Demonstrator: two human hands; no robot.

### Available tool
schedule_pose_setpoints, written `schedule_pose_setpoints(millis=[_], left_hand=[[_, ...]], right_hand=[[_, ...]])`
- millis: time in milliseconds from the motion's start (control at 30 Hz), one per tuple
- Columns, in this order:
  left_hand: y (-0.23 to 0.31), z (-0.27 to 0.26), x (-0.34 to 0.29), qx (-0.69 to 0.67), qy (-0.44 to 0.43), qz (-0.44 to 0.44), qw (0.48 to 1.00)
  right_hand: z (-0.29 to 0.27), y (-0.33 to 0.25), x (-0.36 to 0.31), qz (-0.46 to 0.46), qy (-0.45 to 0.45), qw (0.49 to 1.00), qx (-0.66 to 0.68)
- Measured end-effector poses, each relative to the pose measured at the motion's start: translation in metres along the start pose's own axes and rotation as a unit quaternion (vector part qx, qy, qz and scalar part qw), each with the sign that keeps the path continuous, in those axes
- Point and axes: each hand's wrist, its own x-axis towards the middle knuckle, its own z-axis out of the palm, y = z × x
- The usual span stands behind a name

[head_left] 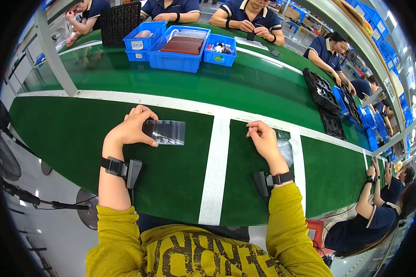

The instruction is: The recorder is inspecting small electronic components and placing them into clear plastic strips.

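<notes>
My left hand (133, 127) spans the left end of a flat, dark rectangular sheet in shiny clear film (170, 133), thumb at its lower edge and fingers at its upper edge. The sheet lies on or just above the green mat (180, 171). On the other side of a white strip (216, 171), my right hand (262, 140) has its fingers curled toward the thumb; anything pinched there is too small to make out. Beside that hand, partly covered by it, is a crumpled clear plastic bag (285, 147).
Across a white rail (148, 100) runs a green belt (162, 83) with blue bins (174, 61) and a black moulded tray (120, 25). More black trays (320, 92) stand at the right. A metal post (55, 55) rises at the left. Several people work around the table.
</notes>
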Motion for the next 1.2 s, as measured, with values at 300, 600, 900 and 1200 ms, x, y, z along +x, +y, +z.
schedule_pose_setpoints(millis=[300,600,900,1200], left_hand=[[-0.004,0.003,0.001,-0.008,0.023,0.028,0.999],[-0.003,0.002,-0.003,0.009,0.012,0.048,0.999],[0.022,0.003,-0.006,0.068,-0.007,0.069,0.995],[0.021,0.010,0.000,0.065,0.025,0.095,0.993]], right_hand=[[0.000,0.001,0.000,0.002,0.001,1.000,0.003],[0.001,0.001,0.000,-0.016,0.014,1.000,-0.004],[0.001,0.001,0.001,-0.009,0.011,1.000,0.002],[0.002,0.000,0.000,-0.011,0.017,1.000,-0.007]])
